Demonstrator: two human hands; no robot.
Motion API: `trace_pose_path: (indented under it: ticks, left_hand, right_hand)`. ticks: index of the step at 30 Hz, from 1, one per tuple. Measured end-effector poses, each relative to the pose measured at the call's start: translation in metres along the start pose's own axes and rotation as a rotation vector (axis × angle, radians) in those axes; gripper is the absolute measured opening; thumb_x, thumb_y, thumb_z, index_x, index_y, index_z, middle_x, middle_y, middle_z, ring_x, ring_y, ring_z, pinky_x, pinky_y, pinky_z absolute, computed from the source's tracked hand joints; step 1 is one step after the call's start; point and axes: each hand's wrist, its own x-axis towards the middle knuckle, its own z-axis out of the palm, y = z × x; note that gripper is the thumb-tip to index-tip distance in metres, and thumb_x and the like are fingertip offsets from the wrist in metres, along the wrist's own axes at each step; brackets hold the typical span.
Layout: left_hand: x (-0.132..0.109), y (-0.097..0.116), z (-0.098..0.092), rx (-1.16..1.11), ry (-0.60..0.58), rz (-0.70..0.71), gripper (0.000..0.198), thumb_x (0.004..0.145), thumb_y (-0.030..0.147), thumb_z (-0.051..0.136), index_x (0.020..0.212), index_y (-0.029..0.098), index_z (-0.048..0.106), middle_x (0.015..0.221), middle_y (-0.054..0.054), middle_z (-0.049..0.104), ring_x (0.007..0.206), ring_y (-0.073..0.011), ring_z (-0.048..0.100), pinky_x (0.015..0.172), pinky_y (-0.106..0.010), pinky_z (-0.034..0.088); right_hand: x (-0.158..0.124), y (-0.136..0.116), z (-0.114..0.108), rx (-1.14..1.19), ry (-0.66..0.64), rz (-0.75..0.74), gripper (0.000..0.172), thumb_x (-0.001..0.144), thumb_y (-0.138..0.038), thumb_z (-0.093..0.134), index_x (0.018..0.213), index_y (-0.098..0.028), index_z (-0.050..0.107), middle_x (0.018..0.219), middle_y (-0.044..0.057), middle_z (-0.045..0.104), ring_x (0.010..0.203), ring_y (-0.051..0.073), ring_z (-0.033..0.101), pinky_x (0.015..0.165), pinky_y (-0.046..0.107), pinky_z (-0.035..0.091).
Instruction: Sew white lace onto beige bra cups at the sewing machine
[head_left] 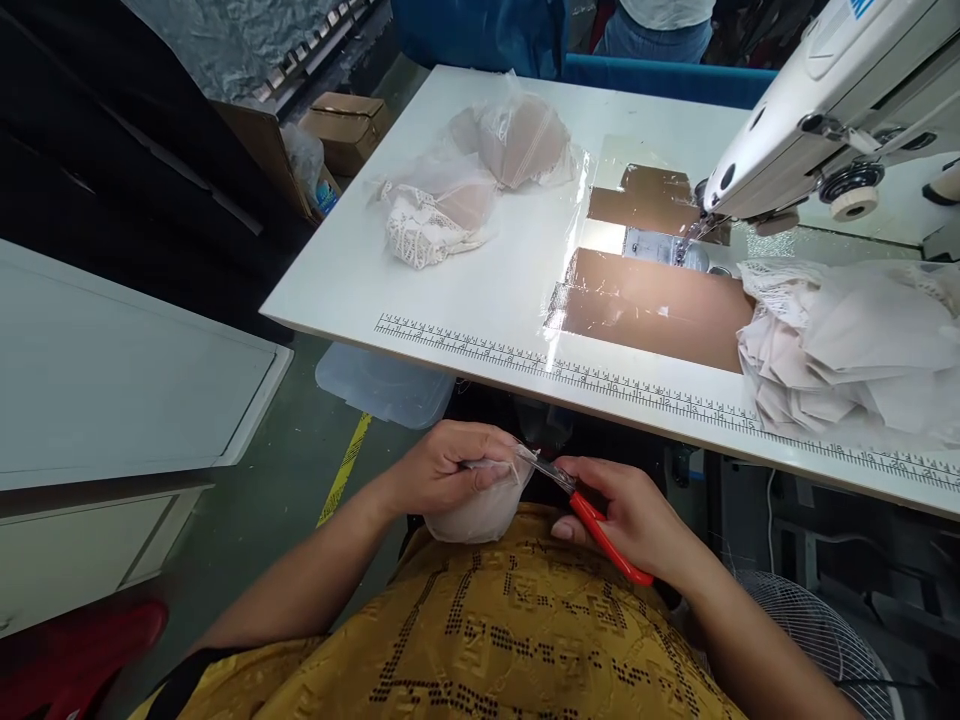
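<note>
In front of my lap, my left hand [469, 465] pinches a pale, thin fabric piece [476, 515] that hangs below the fingers like a rounded cup. My right hand [622, 505] grips a pair of scissors [604, 540] with red handles. Their metal blades point left and reach the fabric's upper edge, close to my left fingertips. Whether the blades are parted is too small to make out. On the white table beyond lie pale lace and mesh pieces with beige cups [465, 190]. A thick stack of similar pale fabric [847, 345] rests at the right.
A white sewing machine [810, 120] stands over the table [480, 300], which has a printed ruler [570, 370] along its front edge. Below are a translucent plastic lid [386, 385] and a fan [814, 635]. Cardboard boxes [345, 130] sit at left; a person [656, 35] is behind.
</note>
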Motion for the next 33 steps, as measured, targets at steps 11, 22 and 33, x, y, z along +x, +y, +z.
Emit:
trace_pose_path:
  ticks: [11,22,33]
  left_hand:
    - [0.003,0.002,0.002,0.004,-0.010,0.000,0.018,0.089,0.013,0.056,0.097,0.017,0.071,0.091,-0.009,0.072,0.086,-0.0177,0.068,0.077,-0.026,0.054]
    - [0.004,0.002,0.005,0.030,0.003,0.030,0.020,0.089,0.012,0.056,0.100,0.017,0.071,0.094,-0.008,0.073,0.088,-0.0171,0.069,0.079,-0.026,0.055]
    - [-0.014,0.005,0.008,-0.121,-0.357,-0.470,0.055,0.083,0.052,0.062,0.128,0.023,0.054,0.106,-0.005,0.066,0.089,-0.0189,0.062,0.078,-0.027,0.052]
  right_hand:
    - [0.001,-0.003,-0.001,-0.003,0.007,-0.022,0.031,0.083,-0.045,0.067,0.102,-0.021,0.061,0.083,0.002,0.064,0.071,0.016,0.057,0.064,0.024,0.043]
    - [-0.002,0.011,0.008,-0.027,0.059,-0.056,0.024,0.087,-0.043,0.060,0.085,-0.019,0.059,0.065,-0.002,0.053,0.056,0.011,0.045,0.054,0.021,0.032]
    - [-0.010,0.054,0.026,0.289,0.248,0.096,0.026,0.084,-0.042,0.061,0.081,-0.016,0.063,0.067,-0.003,0.049,0.062,0.011,0.042,0.057,0.021,0.034]
